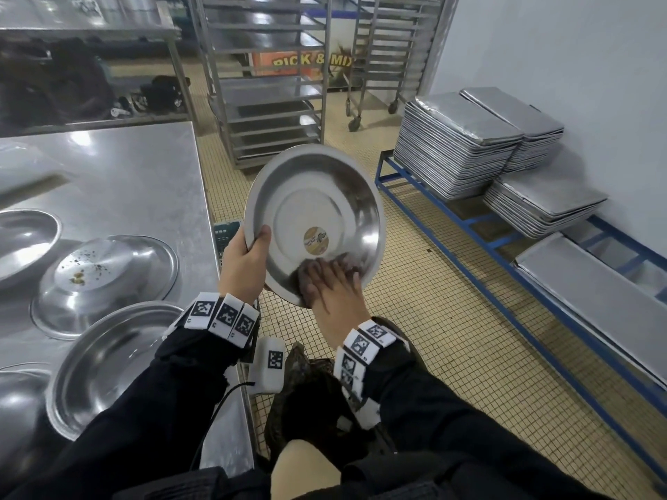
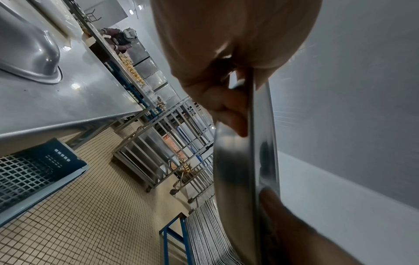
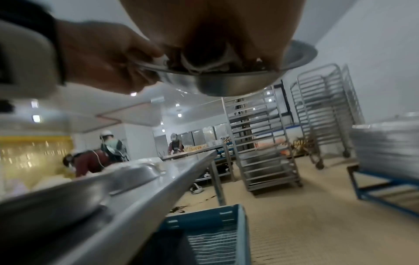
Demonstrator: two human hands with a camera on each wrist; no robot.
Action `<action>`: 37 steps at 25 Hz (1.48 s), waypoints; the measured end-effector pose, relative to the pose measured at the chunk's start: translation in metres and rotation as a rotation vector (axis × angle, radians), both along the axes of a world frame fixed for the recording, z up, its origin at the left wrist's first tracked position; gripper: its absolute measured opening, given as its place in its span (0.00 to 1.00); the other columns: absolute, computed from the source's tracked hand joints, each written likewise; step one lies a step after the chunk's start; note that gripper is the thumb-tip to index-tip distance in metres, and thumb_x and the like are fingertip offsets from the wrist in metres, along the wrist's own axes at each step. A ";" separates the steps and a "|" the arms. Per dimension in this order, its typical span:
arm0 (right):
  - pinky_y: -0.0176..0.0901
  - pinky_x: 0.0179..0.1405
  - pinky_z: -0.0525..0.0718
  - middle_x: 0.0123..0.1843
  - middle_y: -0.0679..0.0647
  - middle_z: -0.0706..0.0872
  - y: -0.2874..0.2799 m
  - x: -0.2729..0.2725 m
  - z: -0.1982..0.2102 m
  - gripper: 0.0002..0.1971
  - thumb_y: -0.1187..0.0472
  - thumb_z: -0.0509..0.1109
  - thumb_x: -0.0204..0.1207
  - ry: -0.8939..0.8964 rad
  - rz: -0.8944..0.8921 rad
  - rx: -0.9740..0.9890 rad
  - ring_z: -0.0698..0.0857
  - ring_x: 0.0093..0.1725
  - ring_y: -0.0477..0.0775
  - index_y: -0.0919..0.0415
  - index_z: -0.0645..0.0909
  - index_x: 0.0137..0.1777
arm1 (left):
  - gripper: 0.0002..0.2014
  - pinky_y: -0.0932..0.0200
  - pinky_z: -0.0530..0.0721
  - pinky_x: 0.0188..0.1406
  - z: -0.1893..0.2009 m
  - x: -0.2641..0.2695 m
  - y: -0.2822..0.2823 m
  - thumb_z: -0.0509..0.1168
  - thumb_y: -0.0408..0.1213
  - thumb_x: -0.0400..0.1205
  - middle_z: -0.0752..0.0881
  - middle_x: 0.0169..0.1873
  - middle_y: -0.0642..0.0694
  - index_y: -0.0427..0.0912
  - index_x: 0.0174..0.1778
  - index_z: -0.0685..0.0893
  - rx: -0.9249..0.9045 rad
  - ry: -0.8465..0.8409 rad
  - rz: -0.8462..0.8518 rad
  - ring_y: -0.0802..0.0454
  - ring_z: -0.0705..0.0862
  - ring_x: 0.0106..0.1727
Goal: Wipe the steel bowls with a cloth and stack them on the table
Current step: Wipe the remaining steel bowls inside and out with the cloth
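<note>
One steel bowl (image 1: 317, 211) is between the fingers of the two hands. Left of the fingers, on the tabletop (image 1: 137, 182), are four more bowls (image 1: 104, 283). Beyond the fingers stand two tray racks (image 1: 267, 84). Right of them are four tray stacks (image 1: 454, 146).

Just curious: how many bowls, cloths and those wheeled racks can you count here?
Steel bowl being wiped: 1
Other steel bowls: 4, two cut off by the frame edge
Cloth: 1
Rolling racks: 2
Total: 8
</note>
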State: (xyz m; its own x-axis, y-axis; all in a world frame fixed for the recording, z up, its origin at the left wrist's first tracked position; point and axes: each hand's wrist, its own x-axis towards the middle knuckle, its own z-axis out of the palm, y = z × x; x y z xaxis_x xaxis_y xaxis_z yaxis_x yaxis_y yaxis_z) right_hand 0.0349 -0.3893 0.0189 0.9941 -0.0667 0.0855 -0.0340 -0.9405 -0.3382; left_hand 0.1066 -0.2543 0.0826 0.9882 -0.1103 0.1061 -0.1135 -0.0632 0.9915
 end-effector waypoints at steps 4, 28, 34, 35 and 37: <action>0.64 0.80 0.42 0.84 0.46 0.54 -0.015 -0.005 0.003 0.25 0.48 0.39 0.85 0.021 -0.084 -0.055 0.47 0.83 0.50 0.45 0.51 0.82 | 0.07 0.75 0.76 0.34 0.003 0.003 0.000 0.58 0.41 0.87 0.82 0.41 0.54 0.46 0.56 0.80 -0.009 0.013 -0.013 0.62 0.79 0.40; 0.31 0.26 0.72 0.45 0.50 0.81 -0.071 0.026 0.044 0.12 0.58 0.67 0.80 -0.368 -0.772 0.974 0.81 0.38 0.44 0.64 0.73 0.56 | 0.25 0.58 0.88 0.47 -0.015 -0.011 -0.013 0.70 0.34 0.79 0.85 0.55 0.52 0.50 0.71 0.70 -0.082 0.069 -0.237 0.56 0.88 0.53; 0.53 0.44 0.88 0.45 0.50 0.83 -0.059 0.025 0.040 0.09 0.53 0.60 0.83 -0.281 -0.661 1.094 0.86 0.46 0.54 0.58 0.73 0.55 | 0.10 0.66 0.85 0.32 -0.004 -0.007 -0.017 0.64 0.26 0.81 0.85 0.43 0.45 0.43 0.55 0.78 -0.131 0.173 -0.083 0.51 0.87 0.42; 0.52 0.44 0.87 0.45 0.50 0.84 -0.061 0.021 0.037 0.09 0.53 0.58 0.84 -0.225 -0.635 1.033 0.86 0.47 0.54 0.58 0.73 0.55 | 0.10 0.64 0.85 0.31 -0.005 -0.002 -0.012 0.62 0.25 0.81 0.84 0.43 0.44 0.42 0.55 0.78 -0.121 0.189 -0.048 0.49 0.87 0.42; 0.38 0.37 0.82 0.46 0.49 0.84 -0.066 0.010 0.030 0.10 0.54 0.57 0.85 -0.188 -0.593 0.890 0.85 0.45 0.49 0.58 0.74 0.59 | 0.09 0.55 0.87 0.41 -0.007 0.006 -0.002 0.61 0.27 0.82 0.84 0.44 0.43 0.45 0.52 0.79 -0.055 0.202 0.007 0.44 0.85 0.48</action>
